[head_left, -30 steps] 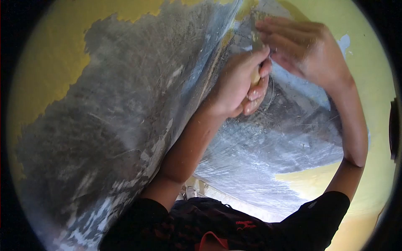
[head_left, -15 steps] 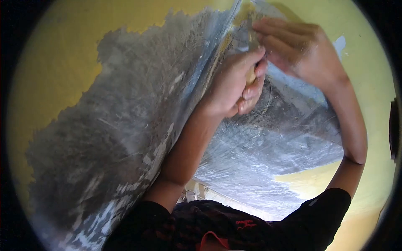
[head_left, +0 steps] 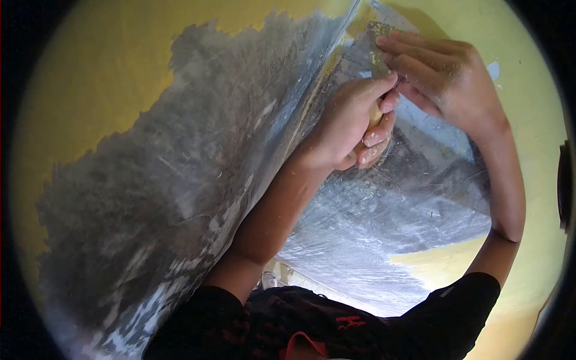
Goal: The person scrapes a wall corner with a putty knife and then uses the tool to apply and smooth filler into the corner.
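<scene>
My left hand (head_left: 360, 123) is wrapped round the yellowish handle (head_left: 375, 114) of a scraper, near the corner where two wall faces meet. Flakes of paint stick to its fingers. The scraper's thin blade (head_left: 379, 57), speckled with yellow bits, lies against the right wall face above this hand. My right hand (head_left: 441, 78) is to the right, its fingers stretched out and their tips at the blade's right edge. Bare grey plaster (head_left: 420, 198) shows around and below both hands.
Grey scraped plaster (head_left: 180, 150) covers much of the left wall face, with yellow paint (head_left: 90, 96) along its ragged edge. Yellow paint (head_left: 534, 120) also lies on the far right. A shoe (head_left: 269, 279) shows low down, beside my shirt.
Both hands and the scraper have shifted slightly right in the view. The blade now shows more clearly. My left hand keeps its hold on the handle.
</scene>
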The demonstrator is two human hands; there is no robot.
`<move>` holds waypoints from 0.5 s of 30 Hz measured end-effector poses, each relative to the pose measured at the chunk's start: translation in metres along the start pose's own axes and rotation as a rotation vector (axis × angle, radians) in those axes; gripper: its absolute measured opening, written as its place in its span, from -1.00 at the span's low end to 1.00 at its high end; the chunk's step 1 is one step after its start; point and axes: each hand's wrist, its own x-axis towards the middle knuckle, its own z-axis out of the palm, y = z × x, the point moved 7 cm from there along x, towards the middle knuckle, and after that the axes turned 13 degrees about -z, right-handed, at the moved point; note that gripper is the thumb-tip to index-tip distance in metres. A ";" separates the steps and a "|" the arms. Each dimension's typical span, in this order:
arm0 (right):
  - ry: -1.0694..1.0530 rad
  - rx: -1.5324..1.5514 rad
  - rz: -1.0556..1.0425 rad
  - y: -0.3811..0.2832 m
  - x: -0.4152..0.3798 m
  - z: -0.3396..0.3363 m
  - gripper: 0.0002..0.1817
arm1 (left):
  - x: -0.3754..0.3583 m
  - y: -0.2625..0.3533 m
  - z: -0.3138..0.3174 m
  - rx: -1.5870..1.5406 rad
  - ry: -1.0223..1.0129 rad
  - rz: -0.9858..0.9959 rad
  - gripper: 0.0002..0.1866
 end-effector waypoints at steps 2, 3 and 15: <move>-0.065 0.089 0.033 0.004 -0.001 -0.003 -0.65 | 0.000 0.003 0.007 -0.034 -0.043 -0.010 -0.53; -0.048 0.094 0.031 0.007 0.000 -0.004 -0.65 | 0.001 0.004 0.007 -0.040 -0.044 -0.014 -0.53; -0.004 0.036 0.020 0.016 -0.001 -0.006 -0.66 | 0.008 0.015 0.005 0.020 -0.003 -0.021 -0.54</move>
